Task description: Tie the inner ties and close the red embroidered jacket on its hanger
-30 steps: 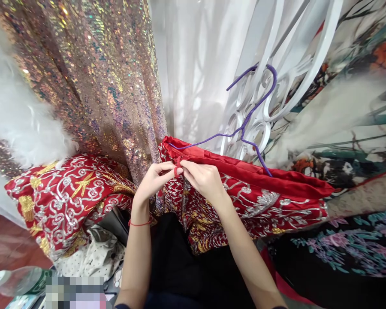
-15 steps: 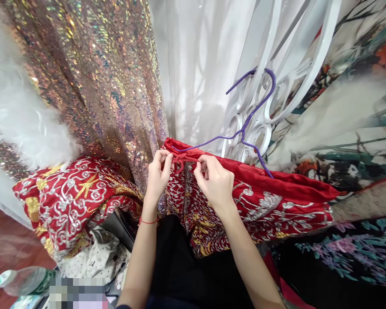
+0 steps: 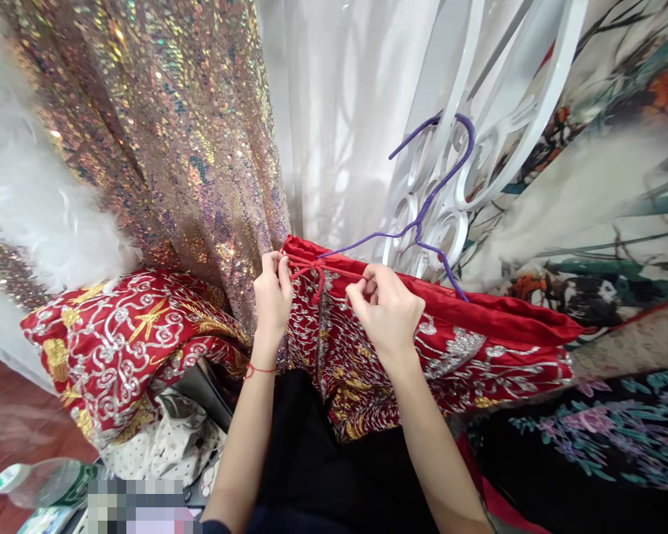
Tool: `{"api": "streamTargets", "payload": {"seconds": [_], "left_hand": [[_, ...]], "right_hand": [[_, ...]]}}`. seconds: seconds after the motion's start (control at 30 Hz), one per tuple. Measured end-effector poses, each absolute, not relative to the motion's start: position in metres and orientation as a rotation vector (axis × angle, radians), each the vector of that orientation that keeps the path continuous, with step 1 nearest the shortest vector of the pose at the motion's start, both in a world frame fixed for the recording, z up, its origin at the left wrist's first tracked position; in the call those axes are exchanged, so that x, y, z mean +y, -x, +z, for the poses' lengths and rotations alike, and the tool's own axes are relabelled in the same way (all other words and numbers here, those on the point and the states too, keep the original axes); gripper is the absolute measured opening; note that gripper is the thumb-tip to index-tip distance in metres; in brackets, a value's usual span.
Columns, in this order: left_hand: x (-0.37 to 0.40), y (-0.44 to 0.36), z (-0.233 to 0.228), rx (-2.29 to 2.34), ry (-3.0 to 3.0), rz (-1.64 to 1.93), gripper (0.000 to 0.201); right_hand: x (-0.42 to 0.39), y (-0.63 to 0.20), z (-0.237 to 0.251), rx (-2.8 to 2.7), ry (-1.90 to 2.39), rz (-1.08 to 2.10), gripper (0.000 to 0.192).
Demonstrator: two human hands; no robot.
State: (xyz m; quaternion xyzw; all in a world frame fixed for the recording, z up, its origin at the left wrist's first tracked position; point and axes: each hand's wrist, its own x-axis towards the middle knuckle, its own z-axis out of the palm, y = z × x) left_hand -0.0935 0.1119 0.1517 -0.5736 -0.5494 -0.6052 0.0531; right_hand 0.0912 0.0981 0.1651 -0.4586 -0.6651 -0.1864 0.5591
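Note:
A red garment [image 3: 467,341] with silver and gold embroidery hangs folded over a purple wire hanger [image 3: 423,215]. A thin red tie string [image 3: 317,271] runs along its top edge, knotted near the middle. My left hand [image 3: 272,297] pinches the left end of the string at the garment's top corner. My right hand [image 3: 387,311] pinches the right end, and the string is stretched taut between the two hands. A red thread bracelet sits on my left wrist.
A sequined gold fabric [image 3: 167,133] hangs at the left, a white sheer curtain [image 3: 345,111] behind. A white scrolled metal frame [image 3: 473,141] stands behind the hanger. Floral fabrics [image 3: 606,430] lie at the right. A plastic bottle [image 3: 38,483] lies at the lower left, white fluff [image 3: 38,208] above.
My hands have drawn apart, the left to the left and the right to the right, pulling the red string out taut from where they met at the knot.

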Motion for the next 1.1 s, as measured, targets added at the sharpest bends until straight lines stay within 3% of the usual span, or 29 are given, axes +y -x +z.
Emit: {"api": "streamTargets", "payload": {"seconds": [0.4,0.83,0.97,1.1], "left_hand": [[0.133,0.096,0.151,-1.743,1.525,-1.584,0.023],[0.146,0.107,0.14,-1.73,1.631,-1.569,0.022],[0.148,0.105,0.13,-1.738,1.735,-1.61,0.021],[0.147,0.098,0.124,-1.68,1.815,-1.89,0.014]], "right_hand": [[0.094,-0.088,0.165,-1.639,1.109,-0.569,0.011],[0.094,-0.106,0.167,-1.738,1.192,-0.577,0.012],[0.095,-0.105,0.164,-1.733,1.19,-0.501,0.011],[0.092,-0.099,0.17,-1.697,1.092,-0.196,0.005]]}}
